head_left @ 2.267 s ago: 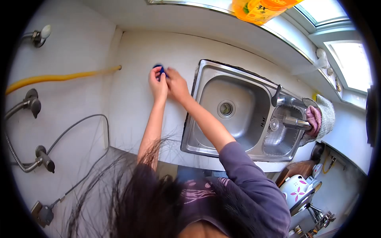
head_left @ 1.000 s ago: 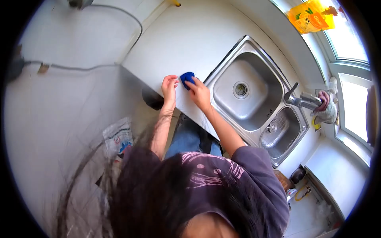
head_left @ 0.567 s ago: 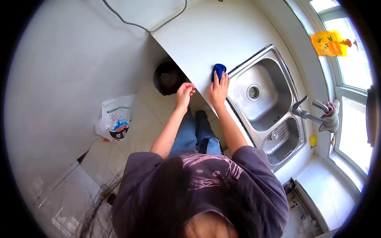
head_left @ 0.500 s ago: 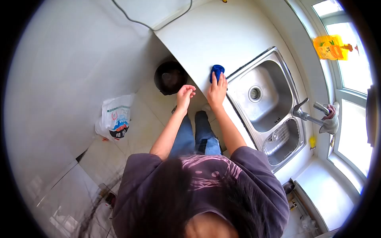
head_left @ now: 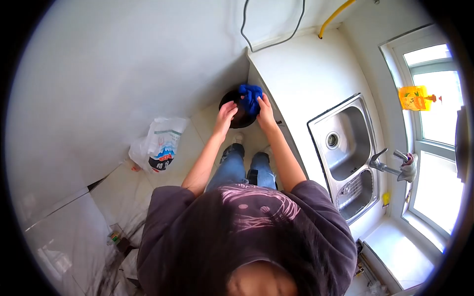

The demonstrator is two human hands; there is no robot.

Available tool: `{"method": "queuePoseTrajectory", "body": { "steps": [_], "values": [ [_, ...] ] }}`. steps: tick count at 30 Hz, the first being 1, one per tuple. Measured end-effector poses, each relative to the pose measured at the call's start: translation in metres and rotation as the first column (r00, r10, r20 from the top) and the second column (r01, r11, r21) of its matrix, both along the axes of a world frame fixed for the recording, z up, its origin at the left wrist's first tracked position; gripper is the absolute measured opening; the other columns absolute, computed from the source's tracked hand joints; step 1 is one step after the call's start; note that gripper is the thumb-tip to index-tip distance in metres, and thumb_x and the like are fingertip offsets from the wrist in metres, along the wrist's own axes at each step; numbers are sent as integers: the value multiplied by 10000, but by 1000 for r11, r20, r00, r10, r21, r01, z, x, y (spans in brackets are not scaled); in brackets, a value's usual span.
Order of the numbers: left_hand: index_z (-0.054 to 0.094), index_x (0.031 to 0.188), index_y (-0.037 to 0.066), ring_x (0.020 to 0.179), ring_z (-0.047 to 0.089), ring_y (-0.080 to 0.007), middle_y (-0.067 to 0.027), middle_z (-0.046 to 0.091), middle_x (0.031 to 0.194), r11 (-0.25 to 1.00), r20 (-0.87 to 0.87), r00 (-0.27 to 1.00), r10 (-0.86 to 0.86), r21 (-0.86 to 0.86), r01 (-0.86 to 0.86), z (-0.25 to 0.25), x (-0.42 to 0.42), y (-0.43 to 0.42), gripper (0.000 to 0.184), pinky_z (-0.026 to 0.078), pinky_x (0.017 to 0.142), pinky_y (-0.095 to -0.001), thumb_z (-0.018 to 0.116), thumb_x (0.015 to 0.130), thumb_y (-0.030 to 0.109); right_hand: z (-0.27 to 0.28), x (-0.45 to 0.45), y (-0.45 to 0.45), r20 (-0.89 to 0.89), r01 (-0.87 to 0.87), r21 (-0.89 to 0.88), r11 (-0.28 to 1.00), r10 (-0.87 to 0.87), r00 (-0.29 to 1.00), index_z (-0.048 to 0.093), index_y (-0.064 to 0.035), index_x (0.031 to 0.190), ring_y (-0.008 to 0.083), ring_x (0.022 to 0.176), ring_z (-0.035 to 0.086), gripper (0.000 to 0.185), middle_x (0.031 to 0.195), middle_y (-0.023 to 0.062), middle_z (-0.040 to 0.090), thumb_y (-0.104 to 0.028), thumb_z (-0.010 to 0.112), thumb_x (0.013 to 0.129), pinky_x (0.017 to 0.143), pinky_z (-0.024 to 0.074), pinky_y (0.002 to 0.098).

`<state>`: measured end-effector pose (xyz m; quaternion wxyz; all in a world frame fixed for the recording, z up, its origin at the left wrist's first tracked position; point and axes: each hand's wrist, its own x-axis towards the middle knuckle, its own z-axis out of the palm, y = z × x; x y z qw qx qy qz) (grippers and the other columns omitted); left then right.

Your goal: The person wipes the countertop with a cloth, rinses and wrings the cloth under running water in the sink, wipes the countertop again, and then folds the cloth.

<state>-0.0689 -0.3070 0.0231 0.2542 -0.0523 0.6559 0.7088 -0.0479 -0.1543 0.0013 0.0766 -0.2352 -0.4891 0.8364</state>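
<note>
My right hand (head_left: 265,111) grips the right side of a crumpled blue cloth (head_left: 251,97) beside the counter's front edge. The cloth hangs loosely above a round black bin (head_left: 242,117) on the floor and hides part of its opening. On the left, my left hand (head_left: 226,114) is over the bin's left side, its fingers apart and nothing in them. A small gap separates it from the cloth.
A white counter (head_left: 306,64) holds a steel double sink (head_left: 343,143) with a tap (head_left: 387,167). An orange pouch bottle (head_left: 414,98) stands at the window. On the floor, a white plastic bag (head_left: 160,143) lies by the wall.
My right hand has lifted the blue cloth off the counter and carried it left, over the bin. My left hand has moved over the bin with its fingers spread more. The view has shifted.
</note>
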Motion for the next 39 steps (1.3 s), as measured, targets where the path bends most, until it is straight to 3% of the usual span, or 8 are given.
{"method": "queuePoseTrajectory", "body": {
  "steps": [4, 6, 7, 13, 18, 20, 26, 39],
  "values": [
    [486, 1112, 61, 934, 531, -139, -40, 552, 1065, 910, 270, 946, -180, 412, 55, 52, -18, 26, 428, 427, 759, -278, 585, 804, 341, 56, 20, -11, 6, -104, -131, 986, 106, 994, 424, -68, 1151, 73, 853, 500, 256, 942, 19, 520, -153, 390, 912, 750, 425, 231],
    [486, 1099, 50, 912, 535, -147, -52, 552, 1029, 938, 196, 963, -184, 329, 112, 55, -18, 50, 450, 440, 745, -280, 612, 790, 350, 71, 24, -16, 124, -227, 311, 923, 197, 972, 410, -51, 1125, 156, 821, 563, 261, 924, 74, 562, -166, 439, 893, 712, 450, 287],
    [493, 1037, 41, 804, 549, -132, -56, 559, 911, 978, 6, 1000, 22, 209, -22, 57, -10, 71, 405, 450, 690, -259, 650, 767, 299, 77, 21, -24, -122, 133, 781, 611, -59, 991, 421, -26, 1074, 295, 796, 597, 268, 921, 171, 581, -183, 489, 867, 675, 457, 365],
    [512, 972, 33, 735, 547, -147, -72, 555, 868, 908, 353, 932, 81, 360, -216, 74, -7, 132, 335, 460, 602, -281, 568, 832, 332, 115, 35, 2, 149, 90, 820, 565, -361, 921, 445, -12, 923, 374, 708, 584, 270, 793, 221, 593, -245, 550, 838, 595, 444, 396],
    [503, 1103, 109, 856, 543, -202, -100, 552, 953, 864, 393, 898, -197, 503, -30, 69, 29, 212, 265, 479, 728, -333, 475, 886, 258, 131, 80, 57, -45, 419, 793, 443, -643, 764, 477, -34, 907, 332, 680, 581, 228, 749, 186, 588, -245, 535, 844, 584, 440, 381],
    [494, 1128, 107, 833, 536, -224, -104, 536, 946, 844, 375, 897, -235, 537, -4, 76, 66, 251, 257, 504, 684, -353, 469, 881, 173, 133, 113, 88, -165, 406, 893, 193, -699, 696, 487, -49, 910, 316, 741, 576, 184, 815, 166, 582, -220, 516, 849, 623, 435, 394],
    [461, 648, 90, 554, 438, -107, -4, 438, 634, 944, 351, 883, -311, 222, 244, 100, 172, 350, 408, 394, 513, -251, 695, 707, 420, 91, 215, 182, -119, 564, 795, 223, -854, 506, 510, -79, 896, 381, 713, 550, 204, 779, 189, 582, -259, 414, 895, 610, 423, 437],
    [379, 594, 142, 511, 356, -100, 28, 362, 569, 868, 407, 786, -465, 384, 315, 22, 282, 471, 341, 317, 485, -265, 495, 866, 311, 67, 335, 306, 257, 276, 862, 424, -837, 483, 581, -12, 651, 390, 682, 565, 437, 699, 213, 589, -296, 336, 876, 592, 416, 479]
  ]
}}
